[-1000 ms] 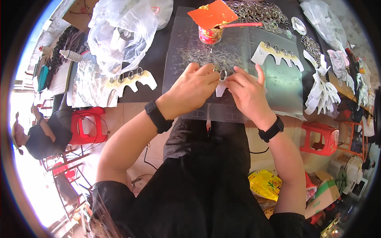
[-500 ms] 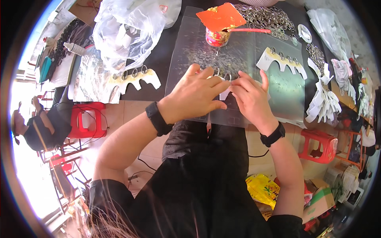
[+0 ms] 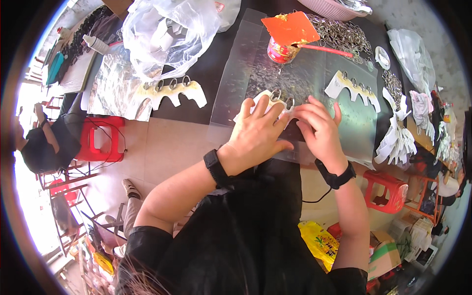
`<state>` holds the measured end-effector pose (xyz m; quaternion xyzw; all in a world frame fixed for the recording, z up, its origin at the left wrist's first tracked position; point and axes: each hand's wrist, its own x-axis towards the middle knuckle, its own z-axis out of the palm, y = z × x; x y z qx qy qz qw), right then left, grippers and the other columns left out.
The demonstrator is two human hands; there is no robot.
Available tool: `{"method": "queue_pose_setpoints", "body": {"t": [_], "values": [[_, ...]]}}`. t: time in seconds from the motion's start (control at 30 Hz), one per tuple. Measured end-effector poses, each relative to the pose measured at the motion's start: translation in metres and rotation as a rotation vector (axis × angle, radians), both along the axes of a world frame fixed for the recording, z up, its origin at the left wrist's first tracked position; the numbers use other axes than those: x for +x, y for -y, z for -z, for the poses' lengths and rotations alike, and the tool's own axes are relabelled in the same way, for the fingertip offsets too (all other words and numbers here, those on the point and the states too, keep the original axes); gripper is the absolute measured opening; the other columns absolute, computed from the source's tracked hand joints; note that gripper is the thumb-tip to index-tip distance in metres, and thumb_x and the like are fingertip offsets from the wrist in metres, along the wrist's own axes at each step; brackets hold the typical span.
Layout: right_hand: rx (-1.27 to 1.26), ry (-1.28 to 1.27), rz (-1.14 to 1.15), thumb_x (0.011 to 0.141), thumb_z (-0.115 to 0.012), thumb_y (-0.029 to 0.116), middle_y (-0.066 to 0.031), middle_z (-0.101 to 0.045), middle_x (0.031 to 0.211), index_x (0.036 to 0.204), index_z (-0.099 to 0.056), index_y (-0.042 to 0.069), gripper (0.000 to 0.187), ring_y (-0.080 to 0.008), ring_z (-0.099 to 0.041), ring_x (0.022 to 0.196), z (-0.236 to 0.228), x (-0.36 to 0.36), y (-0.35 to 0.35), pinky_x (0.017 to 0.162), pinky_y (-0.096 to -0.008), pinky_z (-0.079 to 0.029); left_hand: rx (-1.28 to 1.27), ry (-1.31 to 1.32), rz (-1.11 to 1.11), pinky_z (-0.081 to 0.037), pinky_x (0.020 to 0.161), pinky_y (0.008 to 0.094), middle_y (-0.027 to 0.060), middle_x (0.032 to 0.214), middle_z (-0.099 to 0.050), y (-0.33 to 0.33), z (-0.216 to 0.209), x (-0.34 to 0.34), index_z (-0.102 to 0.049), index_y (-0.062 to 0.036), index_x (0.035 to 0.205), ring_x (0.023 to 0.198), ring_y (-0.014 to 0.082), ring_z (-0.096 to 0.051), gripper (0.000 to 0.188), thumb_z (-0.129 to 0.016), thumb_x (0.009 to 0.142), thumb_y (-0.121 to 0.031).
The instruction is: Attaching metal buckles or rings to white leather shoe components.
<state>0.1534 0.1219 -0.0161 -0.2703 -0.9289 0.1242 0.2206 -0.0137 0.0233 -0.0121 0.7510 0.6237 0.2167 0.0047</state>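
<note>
In front of me a white scalloped piece [image 3: 266, 93] with yellowish smears along its upper edge lies on a clear plastic sheet [image 3: 231, 81]. Two metal rings [image 3: 289, 102] stand up from that edge. My left hand [image 3: 253, 130] rests across the piece with fingers spread and thumb stretched out, hiding much of it. At its right end, my right hand [image 3: 319, 125] has index finger and thumb closed on the piece, the little finger raised. Similar pieces with several rings lie to the left [image 3: 179, 91] and to the right [image 3: 353, 88].
A red can [image 3: 281, 51] carries an orange card [image 3: 290, 28] and a red stick [image 3: 327, 50]. Behind it are heaped metal rings [image 3: 339, 34]. A clear plastic bag [image 3: 169, 39] sits at left; stacked white pieces [image 3: 395, 140] lie at right. Red stools [image 3: 386, 191] and other people are beyond.
The whole view has shifted. My left hand has drawn back toward me with its fingers more spread, uncovering more of the piece's upper edge. My right hand stays at the right end.
</note>
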Motion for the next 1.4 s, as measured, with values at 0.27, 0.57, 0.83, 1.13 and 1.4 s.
{"method": "queue_pose_setpoints", "body": {"t": [0.27, 0.57, 0.83, 1.13, 1.4], "values": [[-0.129, -0.033, 0.104, 0.081, -0.062, 0.006, 0.002, -0.066, 0.092, 0.099, -0.062, 0.016, 0.021, -0.023, -0.053, 0.115, -0.003, -0.007, -0.005, 0.105, -0.0514, -0.015, -0.025, 0.021, -0.046, -0.032, 0.088, 0.0426, 0.0036, 0.118, -0.049, 0.003, 0.003, 0.006, -0.057, -0.0124, 0.112, 0.11, 0.0241, -0.042, 0.059, -0.074, 0.065, -0.044], [0.16, -0.019, 0.005, 0.078, -0.059, 0.0, 0.0017, -0.065, 0.089, 0.104, -0.062, 0.014, 0.029, -0.0191, -0.057, 0.11, -0.001, -0.012, 0.002, 0.106, -0.0516, -0.015, -0.03, 0.054, -0.066, -0.032, 0.088, 0.0415, 0.0043, 0.118, -0.049, 0.002, 0.004, 0.007, -0.057, -0.0104, 0.111, 0.11, 0.0223, -0.043, 0.06, -0.074, 0.064, -0.044], [0.165, 0.179, -0.036, 0.081, -0.054, 0.0, -0.0006, -0.065, 0.094, 0.109, -0.06, 0.014, 0.032, -0.0191, -0.055, 0.11, -0.016, -0.005, -0.001, 0.106, -0.0514, -0.016, -0.026, 0.058, -0.05, -0.032, 0.088, 0.0417, 0.0038, 0.116, -0.049, 0.003, 0.006, 0.004, -0.057, -0.0109, 0.11, 0.11, 0.0229, -0.042, 0.059, -0.075, 0.064, -0.042], [-0.049, -0.035, 0.014, 0.082, -0.052, -0.002, 0.0017, -0.066, 0.088, 0.116, -0.056, 0.013, 0.037, -0.0199, -0.054, 0.113, -0.011, -0.01, 0.0, 0.106, -0.047, -0.016, -0.018, 0.068, -0.056, -0.033, 0.086, 0.0415, 0.0039, 0.116, -0.049, 0.003, 0.006, 0.005, -0.057, -0.0116, 0.108, 0.109, 0.0232, -0.043, 0.057, -0.075, 0.063, -0.042], [0.138, 0.098, 0.002, 0.079, -0.055, -0.002, 0.0029, -0.065, 0.085, 0.113, -0.056, 0.011, 0.037, -0.0202, -0.056, 0.108, -0.009, -0.011, 0.001, 0.105, -0.0516, -0.016, -0.021, 0.051, -0.071, -0.032, 0.088, 0.0419, 0.0029, 0.118, -0.049, 0.004, 0.005, 0.005, -0.056, -0.0121, 0.11, 0.111, 0.023, -0.042, 0.058, -0.075, 0.064, -0.042]]}}
